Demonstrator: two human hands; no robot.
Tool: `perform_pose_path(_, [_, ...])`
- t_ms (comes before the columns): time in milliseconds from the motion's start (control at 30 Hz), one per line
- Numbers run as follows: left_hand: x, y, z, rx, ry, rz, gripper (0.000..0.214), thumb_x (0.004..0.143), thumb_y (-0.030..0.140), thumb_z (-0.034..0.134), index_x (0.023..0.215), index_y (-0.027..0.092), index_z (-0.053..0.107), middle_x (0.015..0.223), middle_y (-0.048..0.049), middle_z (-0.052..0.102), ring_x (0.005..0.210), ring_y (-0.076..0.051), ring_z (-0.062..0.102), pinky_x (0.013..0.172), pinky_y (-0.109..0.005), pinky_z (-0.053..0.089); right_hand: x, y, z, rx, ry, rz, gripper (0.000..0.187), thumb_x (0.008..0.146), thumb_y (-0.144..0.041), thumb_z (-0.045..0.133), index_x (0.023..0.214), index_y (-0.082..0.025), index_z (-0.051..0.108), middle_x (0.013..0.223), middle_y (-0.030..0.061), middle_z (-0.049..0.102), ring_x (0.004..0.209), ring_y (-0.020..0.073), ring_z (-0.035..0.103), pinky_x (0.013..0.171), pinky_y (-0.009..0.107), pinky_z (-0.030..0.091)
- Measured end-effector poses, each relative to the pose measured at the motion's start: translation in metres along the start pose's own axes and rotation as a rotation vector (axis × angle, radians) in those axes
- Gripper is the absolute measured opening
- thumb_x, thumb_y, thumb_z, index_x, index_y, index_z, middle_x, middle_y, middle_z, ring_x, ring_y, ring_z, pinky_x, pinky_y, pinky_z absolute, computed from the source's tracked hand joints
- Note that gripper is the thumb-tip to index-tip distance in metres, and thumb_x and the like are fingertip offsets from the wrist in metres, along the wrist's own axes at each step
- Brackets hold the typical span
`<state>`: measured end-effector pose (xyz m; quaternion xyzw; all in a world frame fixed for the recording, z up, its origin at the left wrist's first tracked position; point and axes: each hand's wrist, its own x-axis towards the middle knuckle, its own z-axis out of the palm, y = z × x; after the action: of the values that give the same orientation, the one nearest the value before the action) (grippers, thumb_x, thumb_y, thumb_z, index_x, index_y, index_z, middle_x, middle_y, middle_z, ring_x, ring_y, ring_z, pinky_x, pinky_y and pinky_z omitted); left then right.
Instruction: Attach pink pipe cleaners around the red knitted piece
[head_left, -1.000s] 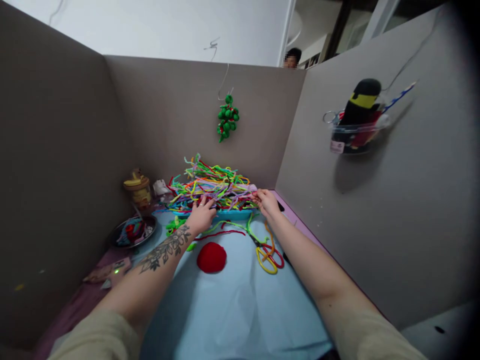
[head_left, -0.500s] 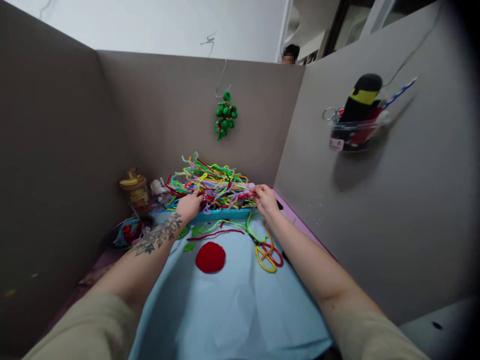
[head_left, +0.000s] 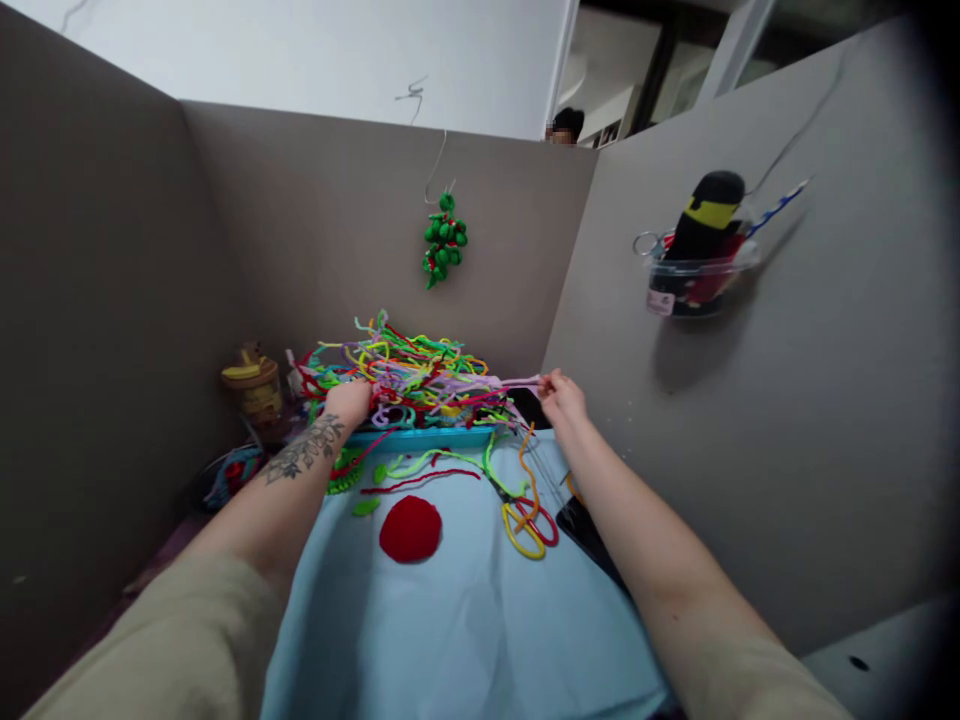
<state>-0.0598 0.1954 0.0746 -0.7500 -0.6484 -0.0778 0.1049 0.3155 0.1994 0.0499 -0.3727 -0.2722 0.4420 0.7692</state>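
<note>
A heap of coloured pipe cleaners [head_left: 412, 375] lies in a teal tray [head_left: 420, 437] at the back of the desk. My left hand [head_left: 346, 402] rests on the left side of the heap, its fingers curled down into the strands. My right hand [head_left: 561, 396] is at the heap's right end, pinching the tip of a lilac pipe cleaner [head_left: 517, 381] that stretches out sideways from the pile.
On the light blue sheet [head_left: 465, 620] lie a red round pad [head_left: 409, 528], scissors with yellow and red handles [head_left: 529, 520], and loose green and red strands [head_left: 427, 470]. A green bead cluster [head_left: 444, 240] hangs on the back panel. A clear holder [head_left: 694, 272] hangs on the right panel.
My right hand has drawn to the right, pulling a lilac pipe cleaner out of the heap. My left hand has slid left and further onto the pile.
</note>
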Motion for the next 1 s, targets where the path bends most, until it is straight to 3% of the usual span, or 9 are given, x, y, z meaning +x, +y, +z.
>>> perform_pose_path(100, [0.001, -0.012, -0.006, 0.0, 0.006, -0.019, 0.03, 0.083, 0.03, 0.044, 0.092, 0.007, 0.061, 0.093, -0.0178, 0.064, 0.088, -0.028, 0.062, 0.075, -0.035, 0.046, 0.007, -0.023, -0.023, 0.023, 0.057, -0.046, 0.026, 0.08, -0.029, 0.063, 0.067, -0.019, 0.042, 0.052, -0.0081, 0.053, 0.042, 0.0033, 0.05, 0.043, 0.013, 0.043])
perform_pose_path(167, [0.003, -0.01, -0.007, -0.02, 0.002, -0.042, 0.034, 0.082, 0.036, 0.044, 0.092, 0.009, 0.062, 0.093, -0.0178, 0.064, 0.089, -0.03, 0.062, 0.073, -0.036, 0.047, 0.002, -0.041, -0.028, 0.033, 0.084, -0.177, 0.024, 0.078, -0.031, 0.064, 0.072, -0.018, 0.044, 0.056, -0.0073, 0.055, 0.044, 0.004, 0.052, 0.043, 0.014, 0.043])
perform_pose_path(300, [0.007, 0.009, -0.002, -0.048, -0.055, -0.126, 0.036, 0.081, 0.034, 0.042, 0.098, 0.009, 0.062, 0.103, -0.0223, 0.059, 0.089, -0.033, 0.061, 0.071, -0.04, 0.047, -0.029, -0.087, -0.013, -0.047, 0.134, -0.701, 0.021, 0.078, -0.033, 0.063, 0.079, -0.019, 0.048, 0.063, -0.0068, 0.058, 0.048, 0.0038, 0.054, 0.048, 0.015, 0.044])
perform_pose_path(433, [0.002, 0.009, -0.002, -0.073, -0.208, -0.06, 0.042, 0.071, 0.034, 0.055, 0.106, 0.011, 0.058, 0.121, -0.0229, 0.046, 0.086, -0.03, 0.062, 0.074, -0.038, 0.048, -0.072, -0.122, 0.006, -0.215, 0.04, -0.919, 0.023, 0.078, -0.037, 0.063, 0.077, -0.018, 0.05, 0.066, -0.0044, 0.059, 0.051, 0.0065, 0.056, 0.052, 0.02, 0.047])
perform_pose_path(500, [-0.005, -0.008, -0.011, -0.099, -0.263, -0.018, 0.043, 0.065, 0.028, 0.06, 0.105, 0.01, 0.057, 0.122, -0.0197, 0.043, 0.088, -0.027, 0.06, 0.075, -0.033, 0.048, -0.089, -0.127, 0.008, -0.255, -0.01, -0.925, 0.024, 0.077, -0.038, 0.064, 0.077, -0.017, 0.052, 0.065, -0.0039, 0.059, 0.05, 0.0068, 0.056, 0.051, 0.02, 0.047])
perform_pose_path(600, [-0.022, -0.043, -0.038, -0.155, -0.184, 0.068, 0.046, 0.066, 0.017, 0.058, 0.112, 0.01, 0.049, 0.12, -0.0139, 0.042, 0.103, -0.025, 0.052, 0.085, -0.032, 0.045, -0.1, -0.121, 0.008, -0.282, -0.1, -0.854, 0.023, 0.078, -0.038, 0.063, 0.079, -0.017, 0.054, 0.064, -0.0031, 0.06, 0.049, 0.0071, 0.055, 0.049, 0.02, 0.045])
perform_pose_path(733, [-0.063, -0.063, -0.082, -0.161, 0.178, -0.177, 0.033, 0.078, 0.025, 0.05, 0.107, 0.009, 0.047, 0.116, -0.0149, 0.039, 0.101, -0.028, 0.051, 0.088, -0.045, 0.042, -0.11, -0.094, 0.021, -0.398, -0.253, -0.692, 0.017, 0.078, -0.034, 0.062, 0.081, -0.018, 0.056, 0.068, -0.0013, 0.061, 0.054, 0.0093, 0.057, 0.054, 0.022, 0.047])
perform_pose_path(867, [-0.118, -0.022, -0.093, -0.357, 0.421, -0.02, 0.034, 0.083, 0.037, 0.045, 0.105, 0.011, 0.048, 0.106, -0.0134, 0.045, 0.106, -0.028, 0.046, 0.094, -0.043, 0.039, -0.146, -0.055, 0.047, -0.595, -0.474, -0.601, 0.009, 0.077, -0.026, 0.06, 0.083, -0.019, 0.061, 0.078, 0.0016, 0.064, 0.07, 0.0142, 0.061, 0.066, 0.027, 0.049])
perform_pose_path(1000, [-0.152, 0.036, -0.059, -0.607, 0.503, -0.007, 0.02, 0.086, 0.032, 0.037, 0.093, 0.016, 0.048, 0.092, -0.01, 0.051, 0.09, -0.023, 0.052, 0.082, -0.039, 0.044, -0.2, -0.014, 0.063, -0.535, -0.647, -0.485, 0.024, 0.08, -0.02, 0.052, 0.103, -0.023, 0.059, 0.091, 0.0033, 0.066, 0.083, 0.0165, 0.063, 0.075, 0.03, 0.049])
